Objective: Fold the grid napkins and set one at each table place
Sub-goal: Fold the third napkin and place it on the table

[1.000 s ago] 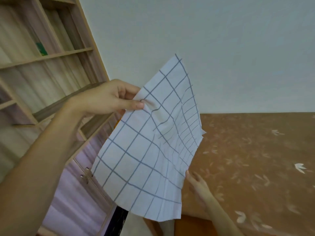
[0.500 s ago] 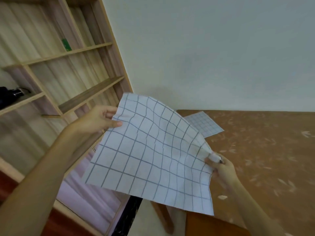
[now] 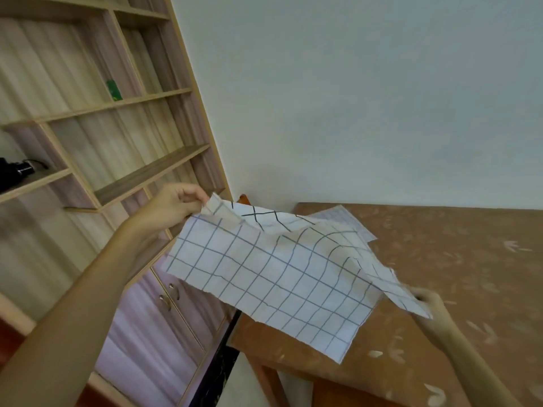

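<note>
Head view, angled down over a brown leaf-patterned tabletop set against a pale wall. Held in the air above the tabletop's near-left corner: a white grid napkin, spread wide, sagging and rippled in the middle, its far edge curled over. Left hand raised at the napkin's upper-left corner, grip closed on that corner between thumb and fingers. Right hand lower and to the right, over the tabletop, grip pinched on the opposite corner of the same napkin, the cloth pulled into a taut fold running toward it. Partly hidden behind the held cloth, a second grid napkin, lying flat on the tabletop near its far-left corner, close to the wall. Off to the left, a wooden shelf unit with a small green object standing on one shelf and a dark object at the frame's left edge, too cut off to identify. Below the shelves, cabinet doors with small metal handles. Slight motion blur along the left forearm.
</note>
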`<state>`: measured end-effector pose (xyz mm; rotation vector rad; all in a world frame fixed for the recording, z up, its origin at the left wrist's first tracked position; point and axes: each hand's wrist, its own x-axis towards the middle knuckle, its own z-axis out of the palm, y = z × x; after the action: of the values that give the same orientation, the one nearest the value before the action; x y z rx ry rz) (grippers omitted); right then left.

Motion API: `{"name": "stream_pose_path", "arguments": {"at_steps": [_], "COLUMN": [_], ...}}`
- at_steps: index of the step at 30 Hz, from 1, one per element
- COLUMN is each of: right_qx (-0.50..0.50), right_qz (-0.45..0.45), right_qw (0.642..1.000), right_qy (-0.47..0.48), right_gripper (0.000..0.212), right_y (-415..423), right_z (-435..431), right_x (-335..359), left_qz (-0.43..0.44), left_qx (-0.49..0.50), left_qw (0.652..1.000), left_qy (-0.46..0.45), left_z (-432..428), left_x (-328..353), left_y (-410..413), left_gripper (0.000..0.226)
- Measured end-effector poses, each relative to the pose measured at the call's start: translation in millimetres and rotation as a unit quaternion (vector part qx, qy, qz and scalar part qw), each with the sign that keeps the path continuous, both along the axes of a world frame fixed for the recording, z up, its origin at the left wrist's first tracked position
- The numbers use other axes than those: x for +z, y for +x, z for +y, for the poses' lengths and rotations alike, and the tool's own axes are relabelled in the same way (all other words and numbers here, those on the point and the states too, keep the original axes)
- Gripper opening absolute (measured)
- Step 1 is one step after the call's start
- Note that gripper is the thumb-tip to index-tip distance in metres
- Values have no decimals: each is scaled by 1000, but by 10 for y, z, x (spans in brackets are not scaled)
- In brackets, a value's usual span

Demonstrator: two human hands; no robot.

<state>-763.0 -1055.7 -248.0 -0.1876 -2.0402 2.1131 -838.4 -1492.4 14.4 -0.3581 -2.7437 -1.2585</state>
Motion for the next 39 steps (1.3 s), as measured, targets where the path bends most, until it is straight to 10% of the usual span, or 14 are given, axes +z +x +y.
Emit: {"name": "stream_pose_path", "arguments": {"at_steps": [8, 19, 39], "right_qx": [-90, 318, 115], "right_qz": [22, 135, 117], "right_qw": [986, 920, 974], "right_qy": [136, 184, 154], "right_gripper": [42, 40, 34], "right_y": [-97, -136, -12], "right_z": [68, -1088, -1141], "right_x": [244, 1800, 1757], "left_qz": [36, 92, 28], "left_qx": [-135, -254, -200], "left_qw": [978, 913, 971], "left_qy": [-157, -306, -129], "left_z": [593, 1290, 1048], "left_x": [169, 200, -79], "left_y": [58, 203, 302], "left_gripper": [38, 39, 26]}}
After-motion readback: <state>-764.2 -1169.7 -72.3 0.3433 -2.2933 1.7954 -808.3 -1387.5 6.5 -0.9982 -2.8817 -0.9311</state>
